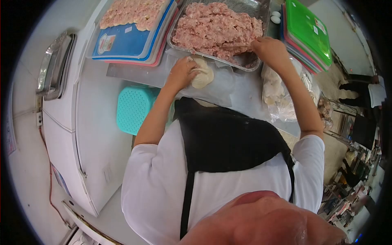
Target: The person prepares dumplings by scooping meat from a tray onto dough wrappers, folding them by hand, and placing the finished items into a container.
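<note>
A metal tray (188, 48) of ground meat (216, 25) stands at the top of the head view. Below its near side, a pale stack of round dough wrappers (204, 77) lies on clear plastic sheeting. My left hand (180, 74) has its fingers curled over the left edge of the wrappers. My right hand (269, 50) is at the tray's right side, its fingers closed against the meat; whatever they hold is hidden.
On the left, stacked lidded containers (122, 42) carry rows of filled pieces (132, 14). A green-lidded stack (306, 30), two eggs (276, 17) and a plastic bag of pale food (281, 92) are on the right. A turquoise stool (132, 109) stands beside the table.
</note>
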`<state>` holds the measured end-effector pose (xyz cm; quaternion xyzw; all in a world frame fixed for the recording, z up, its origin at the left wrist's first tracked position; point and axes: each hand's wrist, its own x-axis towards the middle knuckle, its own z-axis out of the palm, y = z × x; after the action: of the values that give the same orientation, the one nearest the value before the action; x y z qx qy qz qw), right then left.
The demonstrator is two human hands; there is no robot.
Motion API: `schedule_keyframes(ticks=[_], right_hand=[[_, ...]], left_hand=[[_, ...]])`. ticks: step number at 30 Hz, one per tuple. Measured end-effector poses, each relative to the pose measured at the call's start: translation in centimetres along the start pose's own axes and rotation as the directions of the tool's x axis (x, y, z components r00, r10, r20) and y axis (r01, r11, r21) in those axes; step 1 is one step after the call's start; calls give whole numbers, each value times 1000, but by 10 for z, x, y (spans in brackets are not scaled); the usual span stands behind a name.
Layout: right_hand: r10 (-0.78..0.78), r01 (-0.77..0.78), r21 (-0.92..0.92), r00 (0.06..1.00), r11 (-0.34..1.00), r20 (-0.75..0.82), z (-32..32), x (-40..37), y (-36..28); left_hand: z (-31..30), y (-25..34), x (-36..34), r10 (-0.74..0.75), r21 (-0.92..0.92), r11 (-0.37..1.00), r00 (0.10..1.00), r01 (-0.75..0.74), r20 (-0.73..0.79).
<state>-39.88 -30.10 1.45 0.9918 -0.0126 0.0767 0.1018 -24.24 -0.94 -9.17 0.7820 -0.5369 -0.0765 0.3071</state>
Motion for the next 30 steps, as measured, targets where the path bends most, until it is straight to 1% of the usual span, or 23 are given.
schedule_keyframes(ticks=[1, 2, 4, 5, 7, 8, 11, 12, 14, 15, 17, 18, 20, 21, 22, 23, 25, 26, 29, 30], right_hand=[[18, -19, 18, 1000, 1000, 21, 14, 0, -5], [43, -45, 94, 999, 995, 23, 27, -4, -18], [84, -89, 243, 996, 966, 29, 42, -13, -49], [98, -103, 262, 995, 960, 30, 45, -19, -54], [128, -130, 293, 991, 947, 28, 49, -24, -54], [105, -104, 232, 994, 967, 11, 50, -28, -40], [115, -113, 110, 993, 987, -9, -7, -17, -29], [45, -33, 90, 989, 995, -140, -11, -10, -25], [-4, 26, 95, 974, 995, -225, -17, 13, -29], [-26, 54, 97, 963, 994, -267, -17, 26, -35], [-51, 70, 93, 980, 993, -191, 3, 49, -50], [-62, 76, 92, 987, 993, -151, 9, 55, -59], [-29, 41, 115, 994, 993, -107, 14, 56, -71], [-13, 22, 124, 997, 992, -78, 13, 53, -77], [-1, 16, 219, 998, 976, -69, 12, 48, -81], [12, 0, 212, 998, 977, -55, 14, 46, -89], [36, -29, 205, 999, 978, -31, 26, 42, -111], [60, -70, 248, 997, 966, 48, 33, 40, -112], [115, -129, 236, 991, 963, 71, 19, 45, -113], [121, -134, 182, 989, 974, 79, 14, 50, -109]], left_hand=[[-3, 1, 2, -26, -34, 999, 1000, 27, 7], [-5, 3, 4, -52, -69, 996, 999, 53, 13], [-12, 15, 4, -55, -91, 995, 998, 51, -43], [-14, 18, 3, -55, -100, 994, 996, 48, -69], [-14, 14, 4, -76, -171, 983, 997, 69, -33], [-15, 12, 3, -86, -208, 975, 996, 82, -11], [-20, 18, 4, -19, -41, 999, 1000, 18, -18], [-21, 21, 4, -82, -120, 990, 997, 80, -12], [-23, 24, 7, -198, -274, 942, 980, 195, 14], [-22, 22, 7, -184, -271, 946, 983, 177, 1], [-21, 13, 9, -154, -263, 954, 988, 143, -24], [-23, 9, 10, -106, -212, 972, 994, 97, -32], [-27, 1, 14, -4, -114, 994, 999, -1, -47], [-28, -4, 15, 21, -122, 992, 999, -25, -39], [-28, -9, 16, 49, -131, 990, 998, -53, -30], [-28, -14, 17, 78, -138, 987, 997, -81, -25], [-28, -19, 19, 90, -202, 975, 996, -93, -26], [-29, -21, 21, 97, -230, 968, 995, -100, -25], [-30, -29, 22, 164, -228, 960, 986, -162, -13], [-34, -30, 23, 169, -247, 954, 985, -168, -15]])
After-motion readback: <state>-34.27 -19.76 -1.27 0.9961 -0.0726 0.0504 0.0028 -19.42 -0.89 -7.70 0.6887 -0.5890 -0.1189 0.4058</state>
